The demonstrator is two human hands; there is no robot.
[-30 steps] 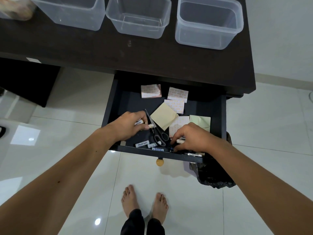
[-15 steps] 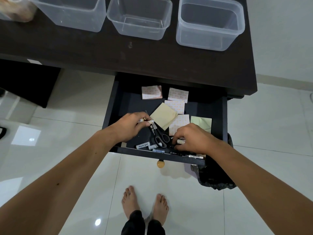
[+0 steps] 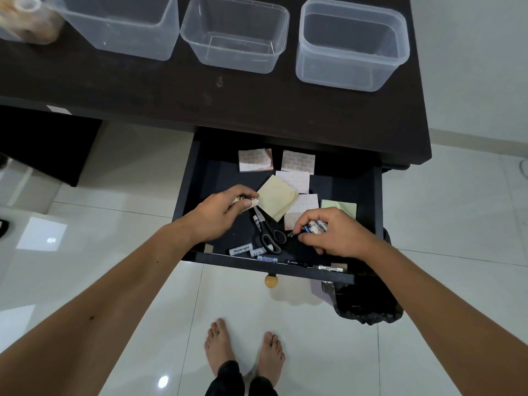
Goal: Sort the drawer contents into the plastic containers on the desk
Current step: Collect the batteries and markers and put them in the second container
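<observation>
Head view. Dark desk (image 3: pixel 200 104) over glossy white tile floor (image 3: pixel 85 252); pale wall at right. Three clear tubs on the desk: left tub (image 3: pixel 125 27), cut off by the top edge; middle tub (image 3: pixel 234 35); right tub (image 3: pixel 351 47). A blurred tape roll (image 3: pixel 25 15) sits at top left, partly out of frame.

Drawer (image 3: pixel 257 267) is pulled open below the desk edge. Inside: sticky-note pads (image 3: pixel 277 195) toward the back, scissors (image 3: pixel 268 232) mid-drawer, loose batteries (image 3: pixel 241 249) along the front wall.

Left hand (image 3: pixel 220 215), fingers curled, pinches small batteries; their count is hidden by the fingers. Right hand (image 3: pixel 331 232), fingers curled, grips a bundle of batteries just right of the scissor handles.

Black bin (image 3: pixel 368 307) stands under the drawer's right corner, partly hidden. Bare feet (image 3: pixel 243 350) stand on open floor before the drawer.
</observation>
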